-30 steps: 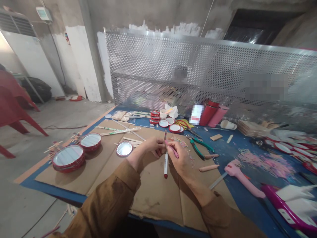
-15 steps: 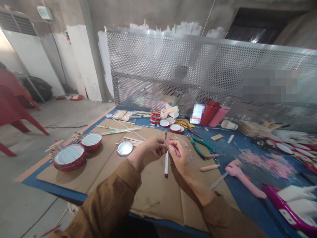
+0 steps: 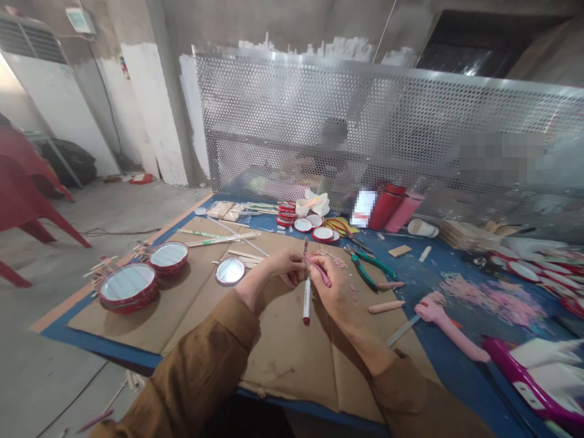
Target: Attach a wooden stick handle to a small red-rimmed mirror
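Observation:
My left hand (image 3: 286,267) is closed, its fingertips pinching a thin, dark-tipped stick (image 3: 305,245) that points up between my hands. My right hand (image 3: 327,280) is wrapped round a short pink rod (image 3: 324,277), one end of which meets the stick at my left fingertips. Just below the fingers, a white marker pen (image 3: 306,302) with a red end lies over the cardboard sheet (image 3: 283,359). To the left of my left wrist is a round mirror-like disc (image 3: 230,271) with a dark rim. My fingers partly hide where stick and rod touch.
Stacks of red-rimmed discs (image 3: 128,287) stand at the left. Green-handled pliers (image 3: 365,272), pinkish rods (image 3: 386,307), a pink hot-glue gun (image 3: 451,325) and scattered rubber bands (image 3: 497,301) lie to the right. A perforated metal screen (image 3: 283,121) rises behind red bottles (image 3: 387,207).
Both hands stay in nearly the same place with the stick and pink rod. Only slight finger movement and a small camera shift show.

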`<state>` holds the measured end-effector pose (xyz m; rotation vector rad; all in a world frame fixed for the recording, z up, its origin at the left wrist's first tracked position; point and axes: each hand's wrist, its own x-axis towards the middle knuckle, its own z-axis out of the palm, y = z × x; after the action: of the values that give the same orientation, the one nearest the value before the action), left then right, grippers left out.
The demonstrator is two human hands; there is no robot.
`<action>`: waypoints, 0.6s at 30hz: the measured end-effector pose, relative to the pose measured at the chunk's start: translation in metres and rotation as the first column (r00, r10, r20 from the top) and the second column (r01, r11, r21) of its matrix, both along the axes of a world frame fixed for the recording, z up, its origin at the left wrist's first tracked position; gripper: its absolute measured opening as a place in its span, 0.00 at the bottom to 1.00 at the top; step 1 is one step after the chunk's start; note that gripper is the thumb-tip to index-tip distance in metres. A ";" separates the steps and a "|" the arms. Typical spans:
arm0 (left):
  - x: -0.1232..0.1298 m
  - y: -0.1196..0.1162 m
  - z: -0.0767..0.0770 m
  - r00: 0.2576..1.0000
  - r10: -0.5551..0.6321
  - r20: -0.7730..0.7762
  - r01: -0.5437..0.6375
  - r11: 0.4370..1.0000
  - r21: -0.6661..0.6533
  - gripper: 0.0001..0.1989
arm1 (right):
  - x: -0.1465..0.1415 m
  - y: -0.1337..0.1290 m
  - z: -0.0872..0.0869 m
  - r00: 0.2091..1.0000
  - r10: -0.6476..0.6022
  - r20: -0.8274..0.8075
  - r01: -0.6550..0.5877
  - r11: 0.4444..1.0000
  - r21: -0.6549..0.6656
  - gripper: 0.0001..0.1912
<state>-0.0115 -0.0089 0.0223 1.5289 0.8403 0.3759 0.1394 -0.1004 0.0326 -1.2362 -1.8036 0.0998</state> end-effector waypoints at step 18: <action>0.000 0.000 0.001 1.000 -0.002 0.001 0.002 1.000 0.005 0.12 | 0.003 0.001 -0.002 0.998 -0.035 -0.042 0.037 0.998 0.052 0.07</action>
<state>-0.0113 -0.0091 0.0233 1.5338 0.8376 0.3776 0.1421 -0.0990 0.0310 -1.2202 -1.7368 0.0561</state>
